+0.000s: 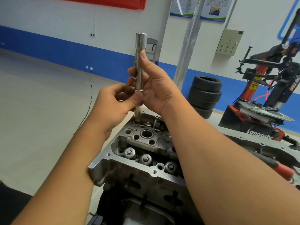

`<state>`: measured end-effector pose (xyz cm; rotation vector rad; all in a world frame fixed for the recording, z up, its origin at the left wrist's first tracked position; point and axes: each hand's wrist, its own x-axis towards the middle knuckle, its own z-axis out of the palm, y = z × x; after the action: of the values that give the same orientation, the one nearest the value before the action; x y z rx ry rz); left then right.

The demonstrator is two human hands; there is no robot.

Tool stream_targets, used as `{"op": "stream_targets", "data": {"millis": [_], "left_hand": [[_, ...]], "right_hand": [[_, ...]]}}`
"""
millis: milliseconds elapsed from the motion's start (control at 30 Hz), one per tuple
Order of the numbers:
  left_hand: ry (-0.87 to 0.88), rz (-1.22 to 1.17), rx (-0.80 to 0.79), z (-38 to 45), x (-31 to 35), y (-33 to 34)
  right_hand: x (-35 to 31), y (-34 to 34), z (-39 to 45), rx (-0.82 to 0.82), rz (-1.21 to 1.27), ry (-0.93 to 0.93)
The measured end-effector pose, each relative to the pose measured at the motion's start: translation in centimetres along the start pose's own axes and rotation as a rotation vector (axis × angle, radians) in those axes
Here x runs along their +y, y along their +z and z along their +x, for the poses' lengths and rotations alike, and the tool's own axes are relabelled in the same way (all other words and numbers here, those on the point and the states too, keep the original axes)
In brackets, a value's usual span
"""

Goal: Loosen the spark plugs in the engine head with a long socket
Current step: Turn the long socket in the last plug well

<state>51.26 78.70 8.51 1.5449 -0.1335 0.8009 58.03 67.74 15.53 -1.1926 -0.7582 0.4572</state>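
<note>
A long chrome socket [140, 44] stands upright above the far end of the grey aluminium engine head [129, 169], its lower tip close to the head's top. My right hand [155, 85] grips the socket's upper shaft, thumb pointing up along it. My left hand [113, 103] pinches the lower part of the socket just under a small collar. An open spark plug well [146, 133] shows in the middle of the head, with valve springs [146, 159] along the near side.
A stack of black tyres [205, 95] sits behind the head on the right. A red and black tyre changer [266, 98] stands at the far right. A black cable [90, 95] runs down the wall to the pale floor on the left.
</note>
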Motion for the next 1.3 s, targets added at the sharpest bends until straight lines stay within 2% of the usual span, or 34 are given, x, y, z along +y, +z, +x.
{"op": "stream_targets", "data": {"millis": [67, 200, 433, 533, 667, 800, 900, 1100, 1300], "left_hand": [[0.01, -0.012, 0.001, 0.0, 0.2, 0.2], [-0.032, -0.058, -0.116, 0.1, 0.0, -0.5], [-0.001, -0.015, -0.015, 0.0, -0.4, -0.3], [0.012, 0.011, -0.061, 0.0, -0.3, -0.2], [-0.035, -0.067, -0.131, -0.1, -0.2, -0.7], [-0.044, -0.02, -0.043, -0.2, -0.3, -0.4], [-0.038, -0.003, -0.002, -0.3, -0.1, 0.0], [-0.038, -0.06, -0.142, -0.4, 0.4, -0.6], [0.037, 0.087, 0.002, -0.4, 0.1, -0.2]], "right_hand": [[0.0, -0.1, -0.1, -0.006, -0.018, -0.015], [-0.1, -0.1, 0.0, -0.017, -0.031, -0.018], [0.2, 0.0, 0.3, -0.012, -0.009, -0.015], [0.3, -0.1, 0.4, -0.023, -0.052, -0.033], [0.1, 0.0, 0.3, -0.054, -0.064, -0.002], [-0.1, 0.4, 0.2, -0.117, -0.01, 0.03], [0.0, 0.4, 0.2, -0.096, 0.012, -0.015], [-0.2, 0.5, -0.1, -0.079, -0.003, -0.047], [-0.2, 0.8, -0.3, -0.081, 0.033, -0.018]]}}
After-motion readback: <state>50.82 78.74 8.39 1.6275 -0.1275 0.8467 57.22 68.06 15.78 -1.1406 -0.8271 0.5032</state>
